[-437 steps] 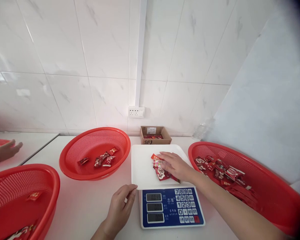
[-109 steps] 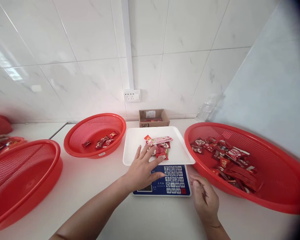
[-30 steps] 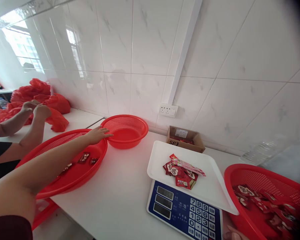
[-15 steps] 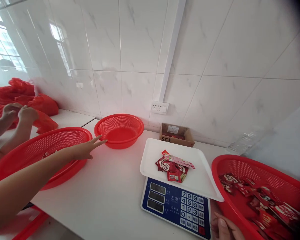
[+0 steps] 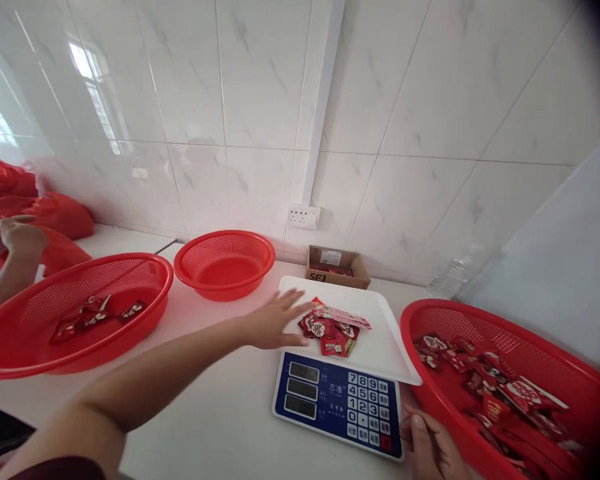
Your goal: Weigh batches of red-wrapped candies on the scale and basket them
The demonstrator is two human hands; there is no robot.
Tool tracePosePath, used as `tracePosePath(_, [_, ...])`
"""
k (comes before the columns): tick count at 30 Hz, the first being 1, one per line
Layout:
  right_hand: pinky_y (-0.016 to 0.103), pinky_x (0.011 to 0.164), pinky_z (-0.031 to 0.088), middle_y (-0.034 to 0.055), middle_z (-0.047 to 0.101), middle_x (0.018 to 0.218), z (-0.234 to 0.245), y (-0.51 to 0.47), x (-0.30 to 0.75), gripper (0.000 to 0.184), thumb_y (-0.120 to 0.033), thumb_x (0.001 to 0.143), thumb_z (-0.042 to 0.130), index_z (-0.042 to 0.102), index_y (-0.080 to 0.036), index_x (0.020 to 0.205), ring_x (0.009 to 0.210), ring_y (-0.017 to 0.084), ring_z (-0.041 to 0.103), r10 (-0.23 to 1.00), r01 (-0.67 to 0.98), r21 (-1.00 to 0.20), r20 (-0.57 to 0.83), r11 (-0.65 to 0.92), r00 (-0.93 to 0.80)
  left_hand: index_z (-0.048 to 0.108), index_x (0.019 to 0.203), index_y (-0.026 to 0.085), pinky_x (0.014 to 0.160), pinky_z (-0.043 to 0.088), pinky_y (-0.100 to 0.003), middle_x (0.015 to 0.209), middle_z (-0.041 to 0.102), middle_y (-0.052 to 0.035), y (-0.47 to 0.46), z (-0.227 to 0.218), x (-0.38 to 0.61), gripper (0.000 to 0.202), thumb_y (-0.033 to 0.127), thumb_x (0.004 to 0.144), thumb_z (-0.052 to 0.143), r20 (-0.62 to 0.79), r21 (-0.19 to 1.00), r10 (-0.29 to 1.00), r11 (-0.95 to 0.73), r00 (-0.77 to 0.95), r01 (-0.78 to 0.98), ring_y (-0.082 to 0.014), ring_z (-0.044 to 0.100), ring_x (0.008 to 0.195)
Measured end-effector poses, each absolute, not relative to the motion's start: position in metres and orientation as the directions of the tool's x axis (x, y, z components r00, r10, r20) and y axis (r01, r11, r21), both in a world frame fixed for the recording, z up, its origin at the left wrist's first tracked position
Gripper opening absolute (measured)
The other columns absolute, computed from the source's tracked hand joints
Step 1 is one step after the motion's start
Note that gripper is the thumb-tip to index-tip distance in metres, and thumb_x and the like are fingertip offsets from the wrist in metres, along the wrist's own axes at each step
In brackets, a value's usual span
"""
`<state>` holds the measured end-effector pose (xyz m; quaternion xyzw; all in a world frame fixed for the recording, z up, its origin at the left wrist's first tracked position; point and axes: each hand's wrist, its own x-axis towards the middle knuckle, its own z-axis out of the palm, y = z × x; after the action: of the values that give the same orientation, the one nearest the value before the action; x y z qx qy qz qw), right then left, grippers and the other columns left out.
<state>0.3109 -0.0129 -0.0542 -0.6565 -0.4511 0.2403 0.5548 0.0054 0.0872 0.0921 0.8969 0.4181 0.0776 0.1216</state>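
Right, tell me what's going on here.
The person's left hand is spread over the left edge of the white tray, beside a small pile of packets. The right hand is between the scale and a red basket holding more packets; whether it grips anything is unclear. At far left, another person's hands are at some red plastic.

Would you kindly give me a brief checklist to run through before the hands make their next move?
1. Packets within the tray: ok, they lie inside its rim.
2. Packets lying apart: not ok, they overlap in a pile.
3. Left hand open: ok, fingers spread by the pile; contact unclear.
4. Right hand off the scale: cannot tell, it is close to the right edge.
5. Display readable: cannot tell, digits too faint.
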Motion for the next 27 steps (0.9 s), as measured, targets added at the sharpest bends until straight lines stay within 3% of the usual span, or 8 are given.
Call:
tracePosePath(2, [0.027, 0.059, 0.052, 0.0053, 0.064, 0.071, -0.051, -0.013, 0.309, 0.060, -0.071, 0.067, 0.054, 0.062, -0.015, 0.086, 0.063, 0.018, 0.060, 0.845, 0.309, -0.951, 0.187, 0.027, 0.501, 0.019, 0.145, 0.026, 0.109, 0.011, -0.055, 0.153, 0.012, -0.0142, 0.100, 0.084, 0.044, 0.083, 0.071, 0.078, 0.037, 0.057, 0.284, 0.706, -0.689, 0.706, 0.667, -0.0309, 0.003, 0.141])
tracePosePath(5, [0.027, 0.058, 0.052, 0.0057, 0.064, 0.070, -0.051, -0.012, 0.310, 0.060, -0.072, 0.067, 0.053, 0.062, -0.015, 0.084, 0.061, 0.018, 0.060, 0.839, 0.300, -0.954, 0.187, 0.029, 0.511, 0.025, 0.143, 0.028, 0.104, 0.016, -0.059, 0.150, 0.025, -0.0149, 0.117, 0.073, 0.083, 0.085, 0.075, 0.074, 0.040, 0.044, 0.218, 0.652, -0.746, 0.757, 0.629, -0.0360, 0.017, 0.138])
tracePosePath(8, [0.027, 0.057, 0.053, 0.0060, 0.064, 0.068, -0.054, -0.010, 0.315, 0.061, -0.073, 0.065, 0.054, 0.062, -0.015, 0.082, 0.060, 0.018, 0.060, 0.854, 0.310, -0.950, 0.188, 0.034, 0.485, 0.034, 0.138, 0.030, 0.096, 0.028, -0.054, 0.136, 0.045, -0.0135, 0.127, 0.068, 0.099, 0.076, 0.072, 0.075, 0.039, 0.061, 0.127, 0.616, -0.786, 0.786, 0.606, -0.0345, 0.040, 0.124])
tracePosePath(11, [0.027, 0.058, 0.053, 0.0061, 0.065, 0.070, -0.057, -0.009, 0.316, 0.058, -0.071, 0.066, 0.054, 0.063, -0.016, 0.082, 0.060, 0.018, 0.061, 0.846, 0.326, -0.944, 0.209, 0.044, 0.490, 0.042, 0.133, 0.030, 0.087, 0.037, -0.047, 0.116, 0.058, -0.0121, 0.133, 0.067, 0.102, 0.066, 0.066, 0.078, 0.043, 0.110, 0.106, 0.630, -0.776, 0.769, 0.621, -0.0313, 0.053, 0.106])
tracePosePath(17, [0.025, 0.056, 0.051, 0.0052, 0.065, 0.070, -0.056, -0.010, 0.313, 0.053, -0.068, 0.069, 0.054, 0.062, -0.017, 0.081, 0.059, 0.017, 0.059, 0.863, 0.346, -0.935, 0.231, 0.070, 0.450, 0.061, 0.112, 0.028, 0.074, 0.045, -0.033, 0.096, 0.065, -0.0063, 0.148, 0.063, 0.103, 0.037, 0.048, 0.084, 0.047, 0.227, 0.260, 0.748, -0.663, 0.623, 0.702, -0.0237, 0.062, 0.087])
tracePosePath(22, [0.025, 0.056, 0.051, 0.0054, 0.065, 0.072, -0.054, -0.010, 0.314, 0.054, -0.069, 0.068, 0.055, 0.061, -0.017, 0.081, 0.060, 0.017, 0.060, 0.859, 0.320, -0.945, 0.218, 0.067, 0.464, 0.058, 0.116, 0.025, 0.072, 0.047, -0.026, 0.099, 0.067, -0.0034, 0.161, 0.073, 0.097, 0.040, 0.048, 0.089, 0.039, 0.358, 0.433, 0.855, -0.509, 0.376, 0.744, -0.0187, 0.063, 0.089])
tracePosePath(27, [0.026, 0.058, 0.052, 0.0067, 0.066, 0.073, -0.057, -0.010, 0.317, 0.059, -0.071, 0.064, 0.056, 0.063, -0.015, 0.082, 0.062, 0.018, 0.061, 0.861, 0.278, -0.960, 0.164, 0.027, 0.481, 0.057, 0.114, 0.022, 0.061, 0.044, -0.023, 0.081, 0.067, -0.0020, 0.179, 0.097, 0.049, 0.043, 0.049, 0.090, 0.035, 0.416, 0.537, 0.901, -0.353, 0.123, 0.766, -0.0158, 0.063, 0.073])
